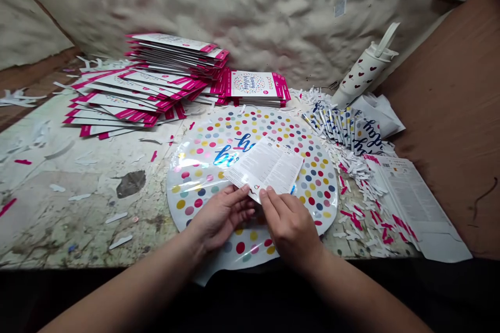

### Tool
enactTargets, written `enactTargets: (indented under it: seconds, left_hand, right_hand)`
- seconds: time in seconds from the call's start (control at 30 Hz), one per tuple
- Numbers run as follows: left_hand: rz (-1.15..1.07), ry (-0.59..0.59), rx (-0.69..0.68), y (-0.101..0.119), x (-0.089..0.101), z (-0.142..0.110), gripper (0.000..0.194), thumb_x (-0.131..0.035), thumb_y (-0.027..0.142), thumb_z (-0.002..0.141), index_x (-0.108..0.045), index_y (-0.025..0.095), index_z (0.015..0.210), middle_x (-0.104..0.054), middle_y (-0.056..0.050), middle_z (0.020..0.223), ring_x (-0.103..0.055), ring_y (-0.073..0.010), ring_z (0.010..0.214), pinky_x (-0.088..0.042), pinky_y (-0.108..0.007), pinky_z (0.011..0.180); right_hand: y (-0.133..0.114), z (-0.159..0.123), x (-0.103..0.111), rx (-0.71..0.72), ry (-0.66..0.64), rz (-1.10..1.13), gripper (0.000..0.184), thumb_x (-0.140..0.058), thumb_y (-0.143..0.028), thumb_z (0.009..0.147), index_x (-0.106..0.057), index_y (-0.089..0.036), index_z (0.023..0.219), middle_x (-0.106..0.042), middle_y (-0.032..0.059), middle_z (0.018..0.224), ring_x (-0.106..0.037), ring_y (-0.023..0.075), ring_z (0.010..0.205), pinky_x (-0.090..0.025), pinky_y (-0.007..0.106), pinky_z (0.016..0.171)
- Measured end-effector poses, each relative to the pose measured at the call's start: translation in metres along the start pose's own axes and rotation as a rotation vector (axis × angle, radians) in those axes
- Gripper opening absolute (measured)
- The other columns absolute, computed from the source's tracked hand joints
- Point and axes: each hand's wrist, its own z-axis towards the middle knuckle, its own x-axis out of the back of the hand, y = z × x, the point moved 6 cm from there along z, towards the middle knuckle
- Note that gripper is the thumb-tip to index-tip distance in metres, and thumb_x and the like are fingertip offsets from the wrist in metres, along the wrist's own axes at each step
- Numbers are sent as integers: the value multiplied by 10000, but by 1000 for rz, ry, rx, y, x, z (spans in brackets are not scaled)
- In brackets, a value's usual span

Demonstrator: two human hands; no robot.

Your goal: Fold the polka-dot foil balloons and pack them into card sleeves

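A flat round foil balloon with coloured dots and blue lettering lies on the worn table in front of me. On top of it rests a white printed card. My left hand pinches the card's near edge from the left. My right hand pinches the same edge from the right. Both hands have their fingers closed on the card.
A fanned stack of pink-edged packaged cards sits at the back left, with another pile behind the balloon. Folded balloons, paper scraps, white printed sheets and a heart-patterned bottle lie to the right.
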Motion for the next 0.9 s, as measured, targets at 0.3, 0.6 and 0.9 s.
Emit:
enactTargets:
  seconds: [0.3,0.6,0.9]
  left_hand:
    - [346,-80,-263,11,-5,-10,251,-630,357,776,-605,132,887,-661,-41,776,-624,-153,713,-507,-259,663]
    - [979,144,-628,51,-5,-30,346,-509,348,820,-481,158,1107,-624,-37,775,-614,-183,660,-505,-303,606]
    - [1307,-251,-1258,116,-60,-92,385,-580,179,811,-496,226,1183,-679,-36,987,-639,-148,898,-506,-244,804]
  right_hand:
    - [32,14,-4,-375,-142,693,205,-561,-323,814,-545,-184,964,-603,61,894,-560,183,836,-474,311,747]
    - [70,0,-1,-451,-335,658,185,-553,-362,817,-556,-196,735,-572,16,688,-554,172,660,-460,301,613]
    - [97,26,52,-387,261,1217,148,-543,-231,847,-622,-295,955,-663,20,948,-621,195,898,-487,388,837]
